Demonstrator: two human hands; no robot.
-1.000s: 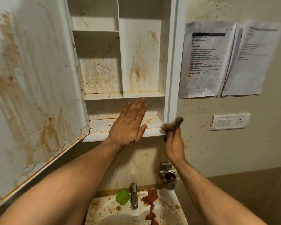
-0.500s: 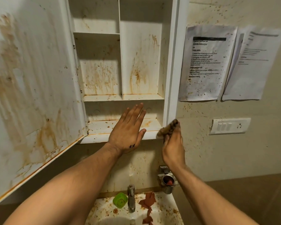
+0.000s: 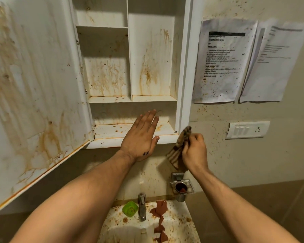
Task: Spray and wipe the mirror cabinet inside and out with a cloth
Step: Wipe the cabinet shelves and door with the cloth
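The white mirror cabinet hangs open on the wall, its shelves and back streaked with brown stains. Its door swings out to the left, the inner face heavily smeared. My left hand is flat with straight fingers in front of the lowest shelf's front edge. My right hand grips a dirty brown striped cloth just below the cabinet's bottom right corner. No spray bottle is in view.
Two spattered paper sheets are stuck to the wall right of the cabinet, with a switch plate below them. Underneath are a stained sink, a tap, a green item, reddish scraps and a metal holder.
My right hand has turned and drawn the cloth down from the cabinet's lower right corner; more of the cloth now hangs below the hand. My left hand has stayed at the lowest shelf.
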